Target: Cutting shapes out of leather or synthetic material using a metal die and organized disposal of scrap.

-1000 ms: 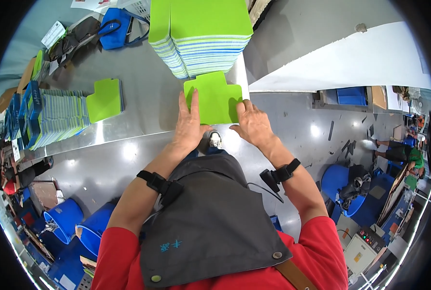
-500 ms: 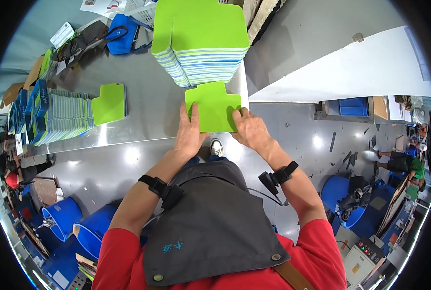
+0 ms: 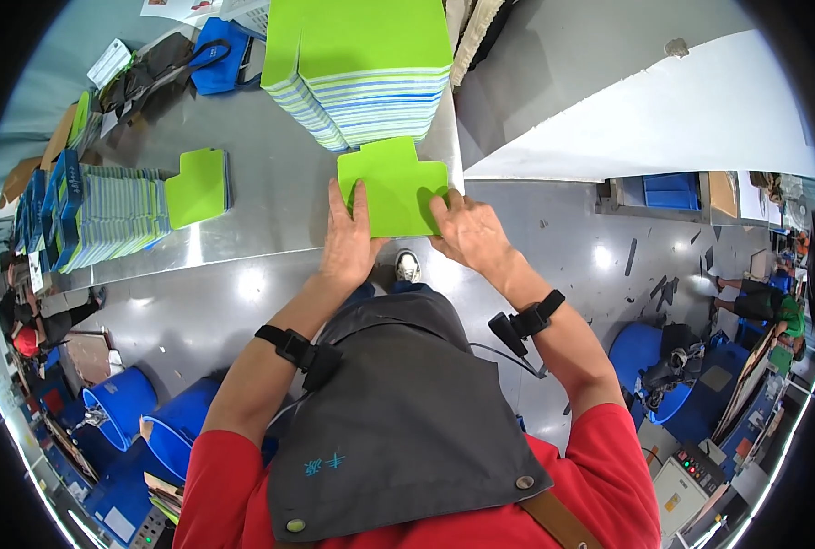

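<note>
A bright green sheet [image 3: 394,188] with a raised tab along its far edge lies level between my hands, over the table's front right corner. My left hand [image 3: 348,240] grips its left side, with two fingers on top and the thumb out of sight. On its right edge, the thumb and bent fingers of my right hand [image 3: 470,231] press from the side. Whether there is one sheet or a few together, I cannot tell. Just beyond stands a tall stack of like-shaped sheets [image 3: 375,105], green on top and striped blue, white and green along the side.
Farther left on the metal table [image 3: 270,197], a row of sheets [image 3: 124,210] leans beside blue boxes [image 3: 64,206], a green piece [image 3: 197,188] at its end. A blue bag [image 3: 222,57] lies behind. Blue bins [image 3: 119,407] stand on the floor; other people are far off at both sides.
The whole view has shifted slightly, so the table and stack sit a little farther left and up. Both hands keep their hold on the green sheet; the grip looks nearly the same.
</note>
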Available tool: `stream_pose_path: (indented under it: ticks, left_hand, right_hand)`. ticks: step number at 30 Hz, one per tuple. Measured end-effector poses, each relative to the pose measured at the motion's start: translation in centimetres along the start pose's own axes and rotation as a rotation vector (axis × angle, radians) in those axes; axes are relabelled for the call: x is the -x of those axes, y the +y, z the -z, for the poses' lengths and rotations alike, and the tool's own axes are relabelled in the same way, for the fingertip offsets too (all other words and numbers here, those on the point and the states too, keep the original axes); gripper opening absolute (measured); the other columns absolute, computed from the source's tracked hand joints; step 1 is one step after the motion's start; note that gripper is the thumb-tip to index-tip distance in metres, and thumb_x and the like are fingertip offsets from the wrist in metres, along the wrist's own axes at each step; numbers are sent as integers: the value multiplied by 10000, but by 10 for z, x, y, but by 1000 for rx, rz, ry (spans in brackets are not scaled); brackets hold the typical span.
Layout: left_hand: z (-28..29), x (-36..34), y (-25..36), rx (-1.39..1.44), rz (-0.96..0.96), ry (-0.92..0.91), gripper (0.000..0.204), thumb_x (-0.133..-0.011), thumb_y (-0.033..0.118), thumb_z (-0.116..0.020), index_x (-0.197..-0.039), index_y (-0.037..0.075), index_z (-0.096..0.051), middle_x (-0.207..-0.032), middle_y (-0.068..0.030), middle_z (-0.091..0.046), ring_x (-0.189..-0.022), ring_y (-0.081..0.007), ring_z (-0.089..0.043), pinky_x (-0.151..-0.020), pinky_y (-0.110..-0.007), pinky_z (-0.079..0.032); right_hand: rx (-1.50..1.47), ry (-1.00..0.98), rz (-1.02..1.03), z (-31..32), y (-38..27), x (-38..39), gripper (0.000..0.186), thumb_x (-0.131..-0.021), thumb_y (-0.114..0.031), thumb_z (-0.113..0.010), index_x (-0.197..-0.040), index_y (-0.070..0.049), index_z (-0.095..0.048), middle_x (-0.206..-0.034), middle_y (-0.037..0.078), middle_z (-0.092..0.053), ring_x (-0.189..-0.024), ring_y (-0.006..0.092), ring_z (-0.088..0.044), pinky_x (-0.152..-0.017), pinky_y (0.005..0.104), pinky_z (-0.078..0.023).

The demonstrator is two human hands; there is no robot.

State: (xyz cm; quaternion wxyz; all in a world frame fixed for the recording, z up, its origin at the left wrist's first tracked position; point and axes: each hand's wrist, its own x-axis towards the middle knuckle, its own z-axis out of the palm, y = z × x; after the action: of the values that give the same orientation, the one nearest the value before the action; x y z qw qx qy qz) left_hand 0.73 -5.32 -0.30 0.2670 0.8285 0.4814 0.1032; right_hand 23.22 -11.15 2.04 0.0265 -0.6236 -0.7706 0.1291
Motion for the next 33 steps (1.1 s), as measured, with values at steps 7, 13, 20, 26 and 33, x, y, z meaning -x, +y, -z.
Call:
stream_pose_path:
  ticks: [7,13,20,26,33]
  left_hand:
    - [1,1,-2,-24,-29,-8,943,-813,127,-807,-1531,-57,-224,-1501,-445,-148,-1306,-611,-400,-1053,-541,-452]
    - [-2,7,-6,-76,-4,-15,967,-810,127,-804,-1555,-34,-208,-1523,-408,-168,-1310,-581,-420,-1047,-520,-468]
    - [20,-1,-1,226,78,-212,978,-803,140,-806,-1572,17,-214,-1555,-343,-210,-1369,-483,-413,-1103,-479,-422]
    - [72,44,-87,710,358,13,725,-916,112,-733,-1529,8,-361,-1351,-210,-576,-1242,-269,-599,-1017,-364,-509]
    - [94,211,-245,1083,808,753,349,-970,154,-664,-1274,-15,-643,-1051,-111,-736,-930,-200,-697,-845,-323,-557]
  right_hand:
    - [16,57,63,-3,3,3,511,-770,-270,-821,-1083,1,-522,-1052,259,-626,-796,346,-710,-685,403,-587]
    - [23,93,105,-14,7,8,520,-806,-243,-778,-1203,-9,-535,-973,196,-605,-794,308,-699,-670,377,-575]
    - [-93,52,-8,-16,8,11,574,-806,-238,-802,-1211,13,-481,-1169,300,-593,-936,417,-686,-759,453,-583]
    - [-152,-84,-73,19,0,1,713,-819,-262,-799,-1377,3,-442,-1179,274,-623,-977,449,-660,-813,479,-562]
    - [7,-191,-134,63,-84,-34,470,-875,-240,-731,-1238,5,-560,-1017,299,-684,-925,484,-652,-810,547,-510]
